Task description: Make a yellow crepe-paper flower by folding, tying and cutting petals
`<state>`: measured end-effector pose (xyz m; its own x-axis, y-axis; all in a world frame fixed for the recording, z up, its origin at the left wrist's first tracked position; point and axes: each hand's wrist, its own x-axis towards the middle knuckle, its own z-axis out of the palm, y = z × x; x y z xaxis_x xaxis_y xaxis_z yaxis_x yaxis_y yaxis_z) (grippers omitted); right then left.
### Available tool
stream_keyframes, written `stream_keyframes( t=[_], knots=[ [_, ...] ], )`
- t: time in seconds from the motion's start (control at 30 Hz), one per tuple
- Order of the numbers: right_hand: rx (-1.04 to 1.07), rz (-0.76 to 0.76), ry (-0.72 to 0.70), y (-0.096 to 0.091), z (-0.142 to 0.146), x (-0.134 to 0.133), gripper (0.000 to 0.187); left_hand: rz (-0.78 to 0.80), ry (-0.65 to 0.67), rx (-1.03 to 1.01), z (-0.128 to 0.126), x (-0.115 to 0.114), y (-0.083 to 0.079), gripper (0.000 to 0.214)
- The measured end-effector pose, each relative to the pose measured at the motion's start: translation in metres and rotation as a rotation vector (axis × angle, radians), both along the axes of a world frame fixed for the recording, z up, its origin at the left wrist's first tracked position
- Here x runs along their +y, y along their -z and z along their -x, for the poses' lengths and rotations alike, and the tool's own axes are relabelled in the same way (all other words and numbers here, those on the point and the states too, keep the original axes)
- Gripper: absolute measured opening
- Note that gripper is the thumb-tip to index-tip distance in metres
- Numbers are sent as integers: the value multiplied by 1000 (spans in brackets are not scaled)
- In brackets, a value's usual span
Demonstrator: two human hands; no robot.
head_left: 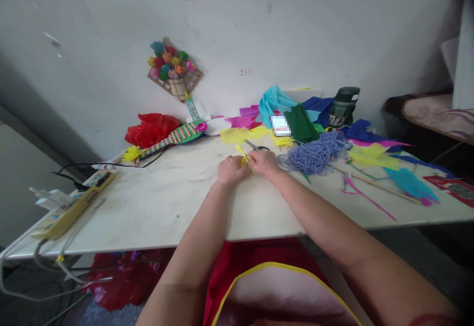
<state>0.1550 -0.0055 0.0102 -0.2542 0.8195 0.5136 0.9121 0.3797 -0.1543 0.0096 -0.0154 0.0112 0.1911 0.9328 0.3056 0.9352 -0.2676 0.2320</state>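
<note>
Above the table's middle, my left hand (231,169) is closed on narrow yellow paper strips (240,150). My right hand (263,161) meets it from the other side, its fingers pinching the same strips. Their ends stick up and down between the two hands, and the parts inside the fingers are hidden. Just beyond my right hand lie scissors (252,144) with a dark handle, blades toward the upper left. A tangled heap of purple-blue yarn (314,154) sits to the right of that hand. Yellow paper sheets (235,135) spread behind the scissors.
Green paper (301,122), light blue paper (274,102) and a dark bottle (343,106) stand toward the wall. A thin stick (381,186) lies at right. At left are a power strip (74,205), a decorated lute-shaped craft (176,138) and a red plastic bag (153,127).
</note>
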Motion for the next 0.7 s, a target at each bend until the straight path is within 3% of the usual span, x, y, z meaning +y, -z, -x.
stream_keyframes(
  t=[0.23,0.47,0.7],
  knots=[
    [-53,-91,-84,3,0,-1,23,142,53,-180,0,-1,-7,33],
    [-70,-102,-142,3,3,-3,26,57,-76,-97,-3,1,0,32],
    [-31,-89,-182,5,-1,5,25,56,-99,-3,-3,2,0,30]
  ],
)
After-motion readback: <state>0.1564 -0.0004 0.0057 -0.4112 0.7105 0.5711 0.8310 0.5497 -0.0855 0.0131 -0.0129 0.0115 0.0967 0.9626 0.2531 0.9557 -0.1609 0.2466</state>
